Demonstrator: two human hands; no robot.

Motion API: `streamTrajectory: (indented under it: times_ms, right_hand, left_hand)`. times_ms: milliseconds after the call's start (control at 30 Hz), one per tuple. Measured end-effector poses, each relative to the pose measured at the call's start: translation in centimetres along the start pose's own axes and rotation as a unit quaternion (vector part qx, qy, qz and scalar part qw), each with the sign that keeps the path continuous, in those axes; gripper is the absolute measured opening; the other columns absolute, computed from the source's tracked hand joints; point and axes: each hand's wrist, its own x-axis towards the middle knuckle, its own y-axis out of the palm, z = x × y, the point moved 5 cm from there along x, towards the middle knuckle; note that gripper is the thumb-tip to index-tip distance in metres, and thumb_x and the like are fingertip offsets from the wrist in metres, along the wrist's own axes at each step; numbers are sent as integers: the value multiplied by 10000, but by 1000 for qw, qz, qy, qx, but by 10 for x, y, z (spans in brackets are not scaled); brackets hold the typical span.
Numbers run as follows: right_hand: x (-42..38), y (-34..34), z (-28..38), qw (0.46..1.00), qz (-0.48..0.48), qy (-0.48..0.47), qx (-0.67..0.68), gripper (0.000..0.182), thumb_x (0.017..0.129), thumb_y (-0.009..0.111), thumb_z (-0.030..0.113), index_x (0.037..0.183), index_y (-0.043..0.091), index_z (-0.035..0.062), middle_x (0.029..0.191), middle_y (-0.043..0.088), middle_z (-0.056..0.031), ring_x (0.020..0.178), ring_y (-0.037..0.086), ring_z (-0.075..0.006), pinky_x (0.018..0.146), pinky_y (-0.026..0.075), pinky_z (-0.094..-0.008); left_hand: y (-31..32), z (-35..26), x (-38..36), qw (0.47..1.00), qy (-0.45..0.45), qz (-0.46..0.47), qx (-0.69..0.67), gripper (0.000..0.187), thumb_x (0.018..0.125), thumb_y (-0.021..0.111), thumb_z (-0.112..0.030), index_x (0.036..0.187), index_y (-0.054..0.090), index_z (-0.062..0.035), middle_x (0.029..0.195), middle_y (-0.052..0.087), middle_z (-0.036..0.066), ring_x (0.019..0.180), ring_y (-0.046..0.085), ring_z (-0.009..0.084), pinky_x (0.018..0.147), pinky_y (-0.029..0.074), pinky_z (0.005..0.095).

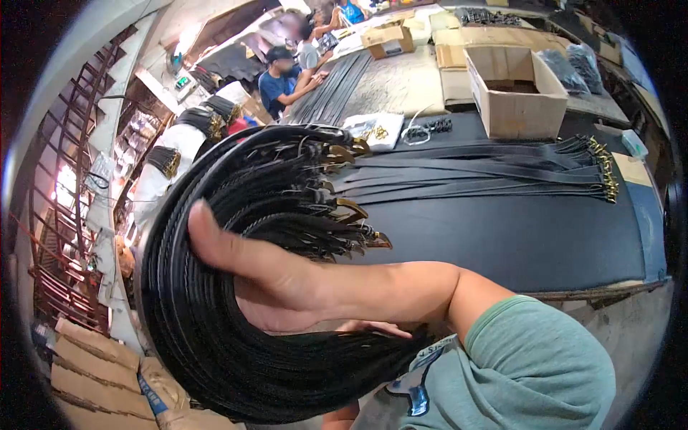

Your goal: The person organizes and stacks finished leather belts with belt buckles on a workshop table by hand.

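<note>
Holding a thick bundle of black belts (pixel 215 337) looped in a big arc, the right hand (pixel 279 287) has the straps draped over it, thumb pointing up to the left, palm against the inside of the loop; forearm comes in from the right out of a grey-green sleeve (pixel 530 365). Left hand (pixel 373 328) barely shows, only fingertips peeking under the right forearm, touching the bundle's inner edge; cannot tell whether it grips. Brass buckles (pixel 351 215) of the held belts fan out at the top right end of the bundle, hanging over the near edge of the black tabletop (pixel 516 236). On that tabletop a row of more black belts (pixel 487 172) lies flat, their gold buckles (pixel 608 172) lined up at the right. Behind them an open cardboard box (pixel 519 89) stands with flaps up; inside looks dark, contents not clear. Left of it, a white bag (pixel 373 130) holds small brass pieces, and a short pile of dark metal bits (pixel 430 129) lies just beside it. Farther back, a smaller open carton (pixel 387 39) sits on a grey table. Two clear bags of dark items (pixel 573 68) lie right of the big box. A seated person in a blue shirt (pixel 279 79) works on long straps at the far table. Stacked cardboard (pixel 93 373) sits at the lower left.
</note>
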Motion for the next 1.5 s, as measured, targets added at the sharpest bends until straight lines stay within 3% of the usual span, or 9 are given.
streamTrajectory:
  times_ms: [67,133,400,533,933,1133,1167,1233,1500]
  right_hand:
    - [2,11,16,999,-21,-31,37,470,918,570,485,1099,631,55,1114,668,-105,1011,648,-217,917,512,-388]
    - [11,14,31,993,108,-44,32,368,923,598,440,1061,661,104,1089,688,-69,1000,649,-189,907,511,-387]
    - [8,11,84,996,43,-65,-52,612,840,546,666,988,689,89,1025,705,-101,926,675,-233,865,528,-422]
    - [1,19,132,989,106,-92,-57,728,763,559,747,972,682,61,988,695,-134,902,663,-279,875,511,-470]
    - [-109,28,275,931,42,-280,-230,669,746,630,698,927,687,57,980,698,-109,916,646,-245,929,483,-421]
    - [-210,45,350,912,63,-335,-228,684,748,655,664,999,692,29,1097,682,-148,1018,644,-293,926,509,-472]
    - [-232,42,363,880,-37,-407,-244,707,753,653,660,1037,690,13,1120,671,-171,1038,644,-302,928,513,-490]
    - [-275,34,389,880,-40,-429,-200,759,721,654,699,1049,672,14,1107,653,-190,1045,618,-335,952,486,-497]
    - [-430,50,467,687,-255,-599,-321,1131,692,524,837,1317,433,-102,1309,499,-305,1205,504,-457,1052,403,-535]
  left_hand:
    - [-11,20,4,999,-42,0,0,1048,765,387,-826,1498,206,-100,1277,490,258,877,512,495,855,332,696]
    - [-18,31,9,997,-73,-3,2,1044,768,390,-821,1496,210,-96,1279,491,255,887,512,490,861,332,688]
    - [-19,32,40,989,-146,8,-2,1027,778,404,-801,1487,229,-80,1287,496,245,927,511,470,887,334,656]
    - [-11,-8,60,992,-129,3,6,1018,783,410,-791,1483,238,-72,1292,498,240,946,510,460,900,334,640]
    - [-40,-51,148,959,-173,-136,181,993,799,431,-761,1469,266,-48,1305,504,225,1006,509,429,939,336,592]
    - [-71,-37,207,847,-278,-230,391,980,806,441,-746,1463,280,-36,1311,507,218,1035,508,414,958,337,569]
    - [-77,-34,218,819,-300,-244,424,978,808,442,-744,1461,282,-34,1312,508,217,1040,508,412,961,337,565]
    - [-86,-32,239,754,-349,-263,491,974,810,446,-739,1459,286,-30,1314,509,214,1050,508,407,968,337,557]
    - [-105,-33,323,477,-511,-271,662,958,821,459,-719,1450,305,-14,1323,513,204,1089,507,387,994,338,525]
